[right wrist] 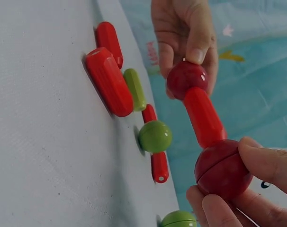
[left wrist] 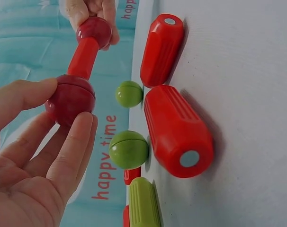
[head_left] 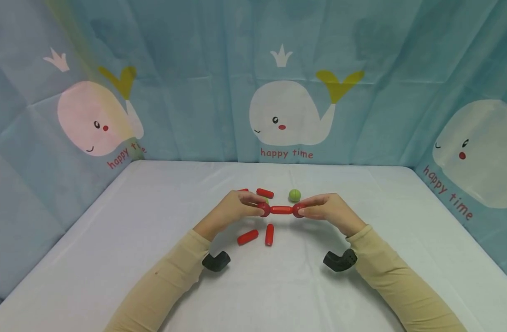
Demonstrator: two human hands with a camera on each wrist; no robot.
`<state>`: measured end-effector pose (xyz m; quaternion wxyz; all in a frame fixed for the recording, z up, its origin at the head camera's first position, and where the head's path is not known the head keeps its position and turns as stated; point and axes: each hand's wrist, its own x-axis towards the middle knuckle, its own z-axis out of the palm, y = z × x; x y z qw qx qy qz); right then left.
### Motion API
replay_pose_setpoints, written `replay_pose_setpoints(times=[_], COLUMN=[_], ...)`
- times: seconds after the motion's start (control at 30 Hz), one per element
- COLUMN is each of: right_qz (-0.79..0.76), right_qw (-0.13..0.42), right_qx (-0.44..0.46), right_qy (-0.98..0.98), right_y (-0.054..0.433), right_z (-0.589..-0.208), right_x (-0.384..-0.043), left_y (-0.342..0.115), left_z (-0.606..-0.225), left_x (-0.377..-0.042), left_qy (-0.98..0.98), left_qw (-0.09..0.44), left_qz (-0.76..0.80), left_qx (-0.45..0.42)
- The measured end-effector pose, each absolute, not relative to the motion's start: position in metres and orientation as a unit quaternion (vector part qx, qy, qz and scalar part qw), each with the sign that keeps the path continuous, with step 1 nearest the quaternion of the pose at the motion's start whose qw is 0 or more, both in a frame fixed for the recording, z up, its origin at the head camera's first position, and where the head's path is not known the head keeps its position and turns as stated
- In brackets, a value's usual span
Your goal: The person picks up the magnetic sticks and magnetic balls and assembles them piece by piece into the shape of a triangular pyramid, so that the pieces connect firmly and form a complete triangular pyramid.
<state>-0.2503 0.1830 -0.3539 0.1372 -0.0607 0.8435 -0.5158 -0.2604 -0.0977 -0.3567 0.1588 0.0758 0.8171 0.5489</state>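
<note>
My left hand [head_left: 238, 205] pinches a dark red ball [left wrist: 72, 100] between thumb and fingers. On the other side, my right hand [head_left: 326, 211] grips a second dark red ball [right wrist: 224, 169] the same way. A bright red ribbed rod [head_left: 281, 210] spans the two balls, its ends against them, forming a dumbbell shape. Held nearly level, this piece is above the white table [head_left: 286, 290] in both wrist views. Two red rods [head_left: 247, 237] [head_left: 269, 234] lie on the table just in front of the hands.
Behind the held piece lie another red rod [head_left: 265, 193] and a green ball [head_left: 295, 195]. A second green ball [left wrist: 129, 149] and a green rod [right wrist: 135, 90] also rest there. Black curved devices [head_left: 216, 261] [head_left: 339, 260] sit at both wrists. A blue whale-print curtain [head_left: 220, 92] encloses the table.
</note>
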Motion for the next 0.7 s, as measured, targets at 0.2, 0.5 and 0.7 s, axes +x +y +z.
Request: replay_pose_setpoints(times=[0.2,0.5,0.7], right_qz=[-0.515,-0.541,-0.543], right_qw=[0.142,0.169,0.207], right_qx=[-0.060,-0.089,-0.109], right_qy=[0.843,0.819,0.807], right_y=[0.1830,0.1862,0.1872], right_z=[-0.3544,-0.3542,-0.3545], right_x=[-0.2510,-0.2525,-0.2534], left_y=[-0.0965,-0.0963,-0.0958], left_z=[-0.3554,-0.3562,-0.3582], left_x=[-0.2594,-0.2597,-0.2604], left_qy=[0.819,0.819,0.816], left_qw=[0.157,0.148,0.139], left_qz=[0.547,0.549,0.556], left_qx=[0.077,0.076,0.078])
